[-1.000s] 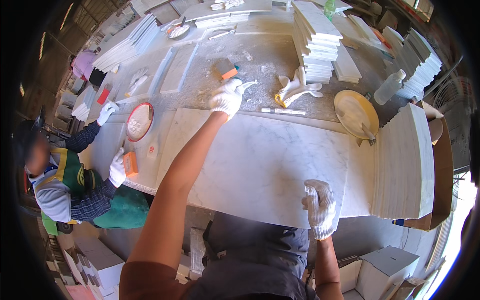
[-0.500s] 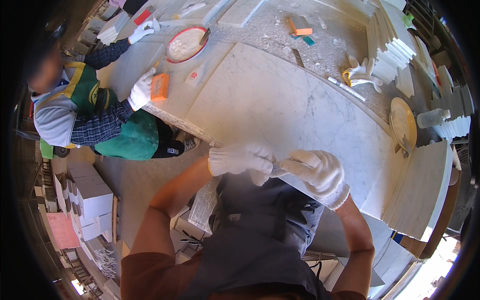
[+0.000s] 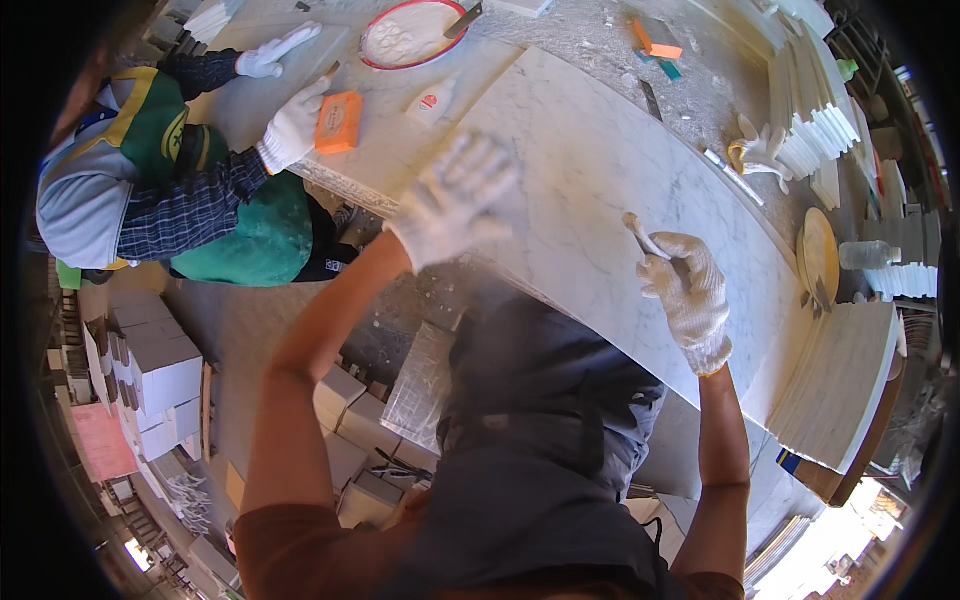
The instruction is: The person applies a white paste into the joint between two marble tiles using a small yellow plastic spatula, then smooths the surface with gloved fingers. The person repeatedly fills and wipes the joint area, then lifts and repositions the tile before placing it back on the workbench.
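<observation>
slim tool (image 3: 638, 230) gripped above pale slab (image 3: 590, 180)

the tool, tan at its tip, is clamped in the fingers of the gloved right hand (image 3: 690, 300), over the slab. the gloved left hand (image 3: 455, 205) is blurred, its fingers spread apart with nothing seen in them; it is held by the slab's left near corner, and whether it is touching cannot be told. the slab is laid along the near edge of the worktop (image 3: 700, 108). toward the left, 1 orange block (image 3: 338, 122) is placed just beside a co-worker's gloved hand (image 3: 293, 125), nearer than 1 red-rimmed bowl (image 3: 405, 67).
</observation>
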`<state>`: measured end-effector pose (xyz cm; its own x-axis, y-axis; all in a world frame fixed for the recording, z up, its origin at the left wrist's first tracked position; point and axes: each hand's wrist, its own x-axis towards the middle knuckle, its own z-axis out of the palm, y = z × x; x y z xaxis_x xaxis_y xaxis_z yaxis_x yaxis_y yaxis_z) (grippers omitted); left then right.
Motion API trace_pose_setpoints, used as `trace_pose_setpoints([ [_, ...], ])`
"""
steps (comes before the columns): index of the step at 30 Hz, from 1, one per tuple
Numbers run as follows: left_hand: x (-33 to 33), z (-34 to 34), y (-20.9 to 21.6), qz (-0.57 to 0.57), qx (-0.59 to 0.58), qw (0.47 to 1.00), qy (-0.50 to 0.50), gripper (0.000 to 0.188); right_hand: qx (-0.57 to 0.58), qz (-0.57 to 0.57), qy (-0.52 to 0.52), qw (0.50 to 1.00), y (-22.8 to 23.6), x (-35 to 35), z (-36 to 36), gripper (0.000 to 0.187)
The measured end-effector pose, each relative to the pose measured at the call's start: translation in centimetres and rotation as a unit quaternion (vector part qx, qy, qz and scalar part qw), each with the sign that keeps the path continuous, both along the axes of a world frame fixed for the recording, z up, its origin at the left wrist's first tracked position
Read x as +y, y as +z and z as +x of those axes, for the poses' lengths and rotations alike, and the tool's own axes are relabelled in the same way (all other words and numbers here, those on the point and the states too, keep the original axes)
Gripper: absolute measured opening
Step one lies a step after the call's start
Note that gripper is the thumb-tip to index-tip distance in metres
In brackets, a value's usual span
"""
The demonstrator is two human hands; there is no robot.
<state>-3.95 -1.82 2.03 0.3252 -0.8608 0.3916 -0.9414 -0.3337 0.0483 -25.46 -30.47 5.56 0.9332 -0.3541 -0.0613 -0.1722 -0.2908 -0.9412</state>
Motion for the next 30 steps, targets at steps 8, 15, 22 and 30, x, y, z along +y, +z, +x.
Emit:
trace_pose_setpoints([
  [8,4.0,-9.1,-0.6,-0.003,0.158,0.986,-0.049,0.040,-0.078,-0.120,0.042,0.989,-4.0,3.6,6.4,0.034],
  [15,6.2,-0.2,-7.4,-0.244,-0.018,0.963,0.116,0.038,-0.166,-0.395,0.158,0.890,-2.8,8.1,17.9,0.027],
  [22,5.7,0.1,-8.7,-0.268,-0.040,0.952,0.141,0.035,-0.079,-0.545,0.292,0.782,-0.5,13.3,14.7,0.034],
  [30,5.6,0.5,-8.9,-0.286,-0.043,0.947,0.140,0.036,-0.107,-0.462,0.317,0.821,-1.0,12.0,15.9,0.035],
])
